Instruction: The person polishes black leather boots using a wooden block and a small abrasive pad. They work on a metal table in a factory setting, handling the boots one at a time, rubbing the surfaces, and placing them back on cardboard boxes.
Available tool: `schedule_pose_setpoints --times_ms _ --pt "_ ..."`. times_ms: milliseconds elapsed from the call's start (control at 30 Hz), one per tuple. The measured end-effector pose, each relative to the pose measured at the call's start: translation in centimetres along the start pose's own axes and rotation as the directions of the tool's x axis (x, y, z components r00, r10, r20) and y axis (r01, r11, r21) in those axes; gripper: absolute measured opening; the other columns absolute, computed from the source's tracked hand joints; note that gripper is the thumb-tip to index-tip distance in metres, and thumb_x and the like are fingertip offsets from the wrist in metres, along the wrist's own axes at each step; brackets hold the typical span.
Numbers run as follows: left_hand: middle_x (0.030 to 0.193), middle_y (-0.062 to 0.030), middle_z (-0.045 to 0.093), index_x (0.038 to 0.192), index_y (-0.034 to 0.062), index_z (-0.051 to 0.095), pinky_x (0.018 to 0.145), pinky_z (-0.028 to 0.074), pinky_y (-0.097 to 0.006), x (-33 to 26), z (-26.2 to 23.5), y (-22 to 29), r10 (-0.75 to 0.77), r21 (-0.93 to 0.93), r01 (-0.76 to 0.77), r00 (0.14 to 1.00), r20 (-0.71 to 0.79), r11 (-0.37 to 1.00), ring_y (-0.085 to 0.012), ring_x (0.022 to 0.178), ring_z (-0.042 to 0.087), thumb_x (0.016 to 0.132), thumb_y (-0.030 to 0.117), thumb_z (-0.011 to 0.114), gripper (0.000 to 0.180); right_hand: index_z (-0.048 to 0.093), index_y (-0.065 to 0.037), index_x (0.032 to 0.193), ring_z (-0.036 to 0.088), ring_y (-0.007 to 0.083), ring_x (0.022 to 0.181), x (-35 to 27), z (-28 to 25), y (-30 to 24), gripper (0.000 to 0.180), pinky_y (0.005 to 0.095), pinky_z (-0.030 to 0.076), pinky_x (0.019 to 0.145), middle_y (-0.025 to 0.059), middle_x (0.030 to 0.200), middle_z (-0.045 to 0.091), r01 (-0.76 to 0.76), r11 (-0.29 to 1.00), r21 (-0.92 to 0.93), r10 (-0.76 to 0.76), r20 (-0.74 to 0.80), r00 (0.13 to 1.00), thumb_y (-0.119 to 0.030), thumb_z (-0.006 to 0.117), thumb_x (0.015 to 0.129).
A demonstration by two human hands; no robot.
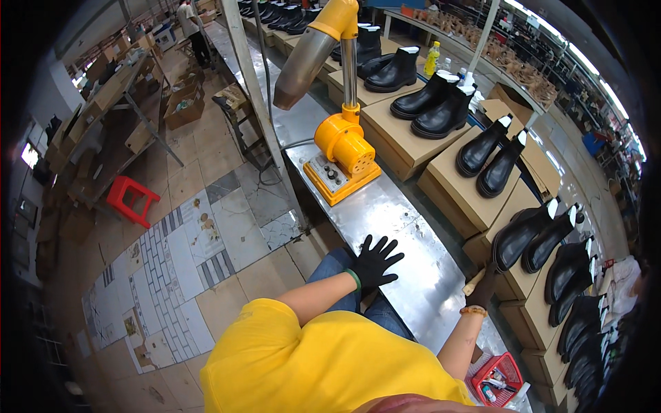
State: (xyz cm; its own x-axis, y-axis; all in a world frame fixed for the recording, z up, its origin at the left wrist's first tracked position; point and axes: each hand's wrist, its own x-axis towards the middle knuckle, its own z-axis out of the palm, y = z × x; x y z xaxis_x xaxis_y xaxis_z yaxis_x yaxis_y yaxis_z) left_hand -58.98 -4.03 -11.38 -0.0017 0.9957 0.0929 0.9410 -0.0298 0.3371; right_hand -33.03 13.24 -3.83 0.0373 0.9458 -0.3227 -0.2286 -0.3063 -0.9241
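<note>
Gleaming bench point(420, 270), gloved hands point(375, 264), tiled floor point(224, 234)

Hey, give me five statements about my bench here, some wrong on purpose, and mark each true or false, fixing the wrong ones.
1. The left hand, black-gloved, has its fingers spread. True.
2. A red stool stands on the tiled floor. True.
3. The yellow machine stands on the tiled floor. False: the yellow machine is on the metal bench.
4. The red basket is empty. False: the red basket holds small items.
5. The right hand is beside the yellow machine. False: the right hand is by black boots.
</note>
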Motion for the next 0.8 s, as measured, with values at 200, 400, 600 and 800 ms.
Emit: schedule_pose_setpoints --times_ms 200,400,600,800 --pt "0.149 -0.0106 0.028 0.139 0.0268 0.040 0.107 0.009 -0.063 0.1 0.4 -0.3 0.006 0.014 -0.006 1.000 -0.026 1.000 -0.0356 0.136 0.025 0.083 0.058 0.049 0.065 0.049 -0.011 0.125 0.056 0.0190 0.086 6.7 -2.8 0.3 0.065 0.0335 0.047 0.069 0.0095 0.108 0.058 0.036 0.999 -0.014 -0.036 -0.026 0.999 -0.058 0.061 0.081" --pt "0.148 -0.0105 0.031 0.137 0.0256 0.043 0.106 0.011 -0.063 0.3 0.4 -0.3 0.016 0.005 -0.016 0.999 -0.044 1.000 -0.0350 0.135 0.028 0.082 0.057 0.051 0.063 0.061 -0.008 0.103 0.053 0.0154 0.089 6.1 -3.5 3.0 0.040 0.0301 0.043 0.080 0.0046 0.092 0.057 -0.027 0.999 0.038 0.029 -0.061 0.998 -0.040 0.066 0.081" --pt "0.148 -0.0108 0.031 0.136 0.0248 0.044 0.107 0.010 -0.063 0.3 0.2 -0.5 0.009 -0.001 -0.009 0.999 -0.042 1.000 -0.0351 0.135 0.028 0.082 0.056 0.051 0.063 0.028 -0.004 0.142 0.054 0.0202 0.097 2.2 -4.2 8.6 0.063 0.0307 0.045 0.084 0.0146 0.114 0.057 0.263 0.830 -0.491 -0.318 -0.030 0.948 -0.006 0.055 0.086" --pt "0.147 -0.0108 0.033 0.135 0.0237 0.045 0.108 0.010 -0.060 0.2 0.4 -0.3 -0.011 -0.008 0.010 0.997 -0.078 1.000 -0.0345 0.135 0.028 0.083 0.055 0.051 0.062 0.045 -0.012 0.118 0.052 0.0180 0.053 -0.9 -2.1 7.3 0.032 0.0325 0.046 0.043 0.0065 0.075 0.054 -0.020 0.979 -0.203 0.017 -0.017 1.000 -0.018 0.055 0.088"
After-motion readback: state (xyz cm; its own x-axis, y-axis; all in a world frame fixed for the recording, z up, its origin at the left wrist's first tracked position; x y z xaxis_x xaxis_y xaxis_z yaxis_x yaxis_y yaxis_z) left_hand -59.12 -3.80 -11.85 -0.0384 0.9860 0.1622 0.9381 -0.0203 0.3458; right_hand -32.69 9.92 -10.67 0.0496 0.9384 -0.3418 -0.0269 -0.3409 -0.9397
